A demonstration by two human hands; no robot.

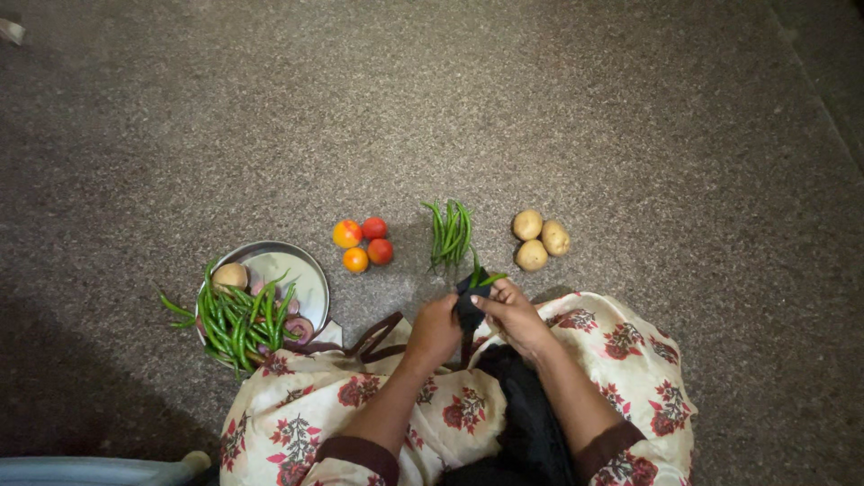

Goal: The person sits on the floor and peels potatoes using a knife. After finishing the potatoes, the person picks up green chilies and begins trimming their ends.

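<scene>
Presently, the person sits on a speckled grey floor (585, 117). A steel plate (301, 270) at their left carries a heap of green chillies (238, 319). Both hands meet before the lap: the left hand (434, 331) is curled shut on a dark tool (468, 301), the right hand (515, 313) pinching a chilli (490, 279) against it. Just beyond lie a chilli bundle (449, 234), three potatoes (538, 240) and four tomatoes (362, 243).

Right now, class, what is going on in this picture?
A person sits on a speckled floor. The left hand and right hand together grip a dark cloth bag with green chillies poking out. Ahead lie a chilli bunch, four tomatoes and three potatoes. A steel plate heaped with chillies sits left.
</scene>
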